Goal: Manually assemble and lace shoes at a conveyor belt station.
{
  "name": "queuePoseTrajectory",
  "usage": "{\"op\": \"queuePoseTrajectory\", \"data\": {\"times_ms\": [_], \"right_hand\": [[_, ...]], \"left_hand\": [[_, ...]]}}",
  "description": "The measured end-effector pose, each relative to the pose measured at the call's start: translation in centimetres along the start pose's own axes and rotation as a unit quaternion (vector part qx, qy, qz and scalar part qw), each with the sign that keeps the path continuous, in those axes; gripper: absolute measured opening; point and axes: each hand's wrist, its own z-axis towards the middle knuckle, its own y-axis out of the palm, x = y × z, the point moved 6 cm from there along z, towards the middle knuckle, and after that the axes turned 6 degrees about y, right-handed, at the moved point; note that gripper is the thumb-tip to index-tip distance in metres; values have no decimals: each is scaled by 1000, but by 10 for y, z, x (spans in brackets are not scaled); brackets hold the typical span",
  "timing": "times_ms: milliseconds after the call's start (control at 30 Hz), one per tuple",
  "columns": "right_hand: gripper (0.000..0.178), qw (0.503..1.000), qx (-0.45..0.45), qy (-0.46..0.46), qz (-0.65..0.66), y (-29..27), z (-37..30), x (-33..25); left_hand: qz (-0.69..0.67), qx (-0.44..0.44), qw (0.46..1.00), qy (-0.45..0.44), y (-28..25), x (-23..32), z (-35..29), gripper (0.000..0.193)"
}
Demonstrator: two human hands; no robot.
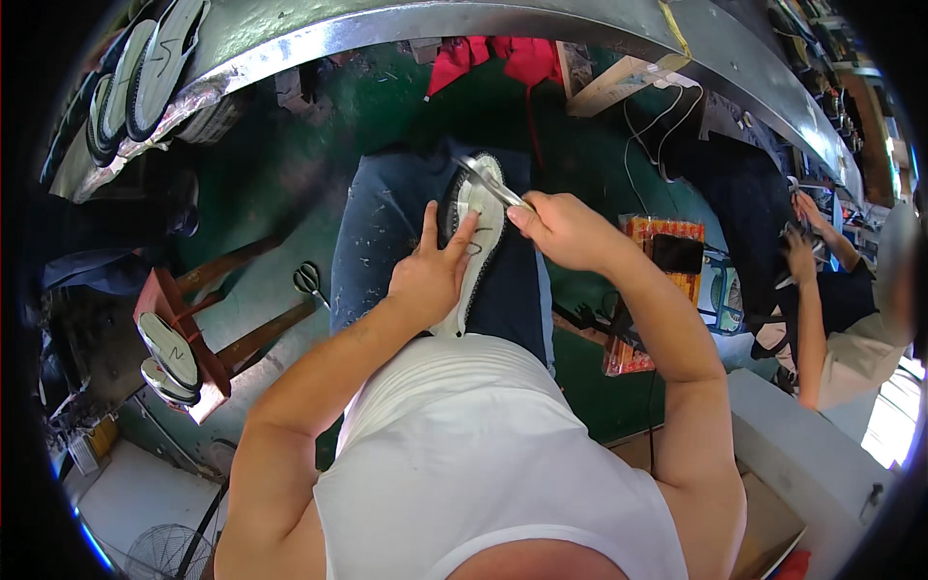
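At the centre of the frame I see a white shoe sole (476, 253) with a dark toothed rim lying lengthwise on the person's lap, over blue jeans (387, 232). The left hand (432, 274) presses flat on it, fingers (466, 235) spread, holding it down. The right hand (563, 230) is closed around a pair of scissors (488, 181), whose metal blades meet the sole's upper end.

I judge the trimming to be in hand at that upper end. I cannot tell how much of the rim is already cut, nor whether any scraps have fallen.

To the left, a second pair of scissors (308, 280) lies on the green floor (290, 174). At lower left, two more soles (166, 353) rest on a reddish wooden stand (208, 319). At upper left, several soles (145, 68) sit on a curved metal bench (406, 24) that arcs across the top. Red cloth (493, 56) hangs at top centre. At right, another person's hands (802, 237) work on something I cannot make out.
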Motion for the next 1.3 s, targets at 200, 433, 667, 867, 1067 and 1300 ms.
{"op": "queuePoseTrajectory", "data": {"times_ms": [200,433,667,867,1067,1300], "right_hand": [[47,983,-22,-7,-180,7,-11,-12],[36,991,131,26,-33,81,-53,37],[42,880,92,32,466,84,-43,58],[45,862,18,103,495,100,-37,76],[53,851,-31,145,503,85,-18,86],[55,837,-121,180,502,78,-5,84]], "left_hand": [[-235,33,971,-40,36,-42,-28,80],[-431,-34,902,-7,40,-42,-35,87],[-756,-26,648,-88,12,-63,-39,71],[-773,118,621,64,-96,-49,-54,81],[-519,222,807,171,-341,-24,110,70],[538,293,783,106,-415,8,359,62]]}}
